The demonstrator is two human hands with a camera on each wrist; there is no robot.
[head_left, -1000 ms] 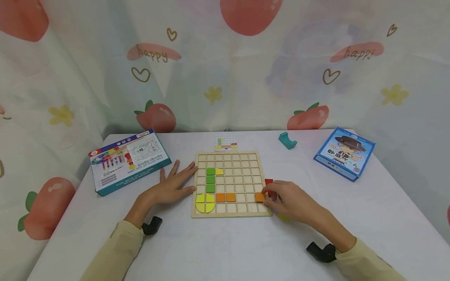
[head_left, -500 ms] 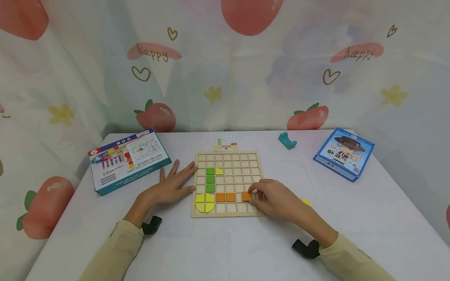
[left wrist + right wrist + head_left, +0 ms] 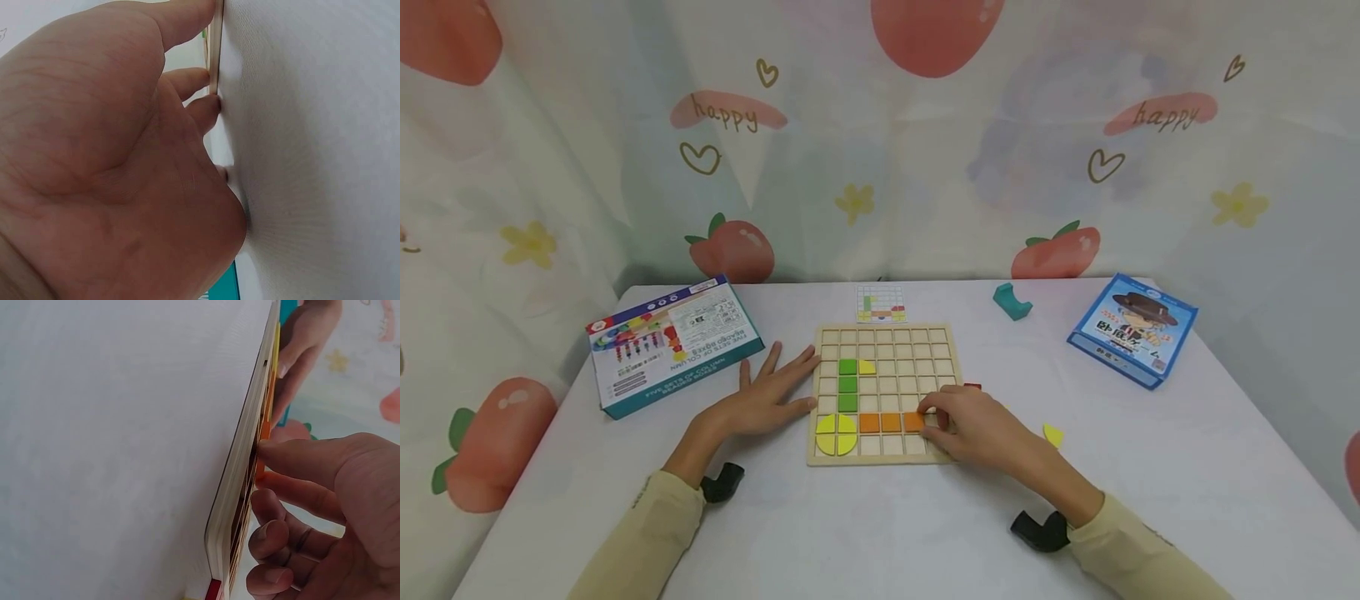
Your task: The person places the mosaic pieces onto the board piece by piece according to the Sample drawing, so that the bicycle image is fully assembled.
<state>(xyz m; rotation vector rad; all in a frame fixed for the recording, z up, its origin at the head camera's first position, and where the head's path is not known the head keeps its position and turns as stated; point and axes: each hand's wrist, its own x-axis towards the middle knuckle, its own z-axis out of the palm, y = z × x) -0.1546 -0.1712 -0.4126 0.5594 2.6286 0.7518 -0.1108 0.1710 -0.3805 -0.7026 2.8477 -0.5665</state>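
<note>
A wooden grid board (image 3: 895, 350) lies on the white table. My left hand (image 3: 760, 404) rests flat beside it, fingers spread and fingertips at the board's left edge. With thumb and index finger, my right hand (image 3: 976, 425) pinches an orange square tile (image 3: 913, 422) at the right end of a row of orange tiles (image 3: 880, 422). In the right wrist view that tile (image 3: 260, 469) shows between the thumb and index fingertips. Green square tiles (image 3: 847, 384) form a column, with a yellow quarter-round tile (image 3: 867, 367) beside its top. Several yellow quarter-rounds make a circle (image 3: 837, 435) at lower left.
A small printed grid card (image 3: 882, 304) lies behind the board. A red piece (image 3: 972, 386) peeks out past the right hand, and a yellow piece (image 3: 1053, 435) lies farther right. A teal curved block (image 3: 1012, 302), a blue box (image 3: 1135, 329) and a white-and-teal box (image 3: 675, 346) stand around.
My right hand has moved left across the board with the orange tile, bringing it beside the other two orange tiles. The yellow piece at right has come into fuller view. The left hand stayed still.
</note>
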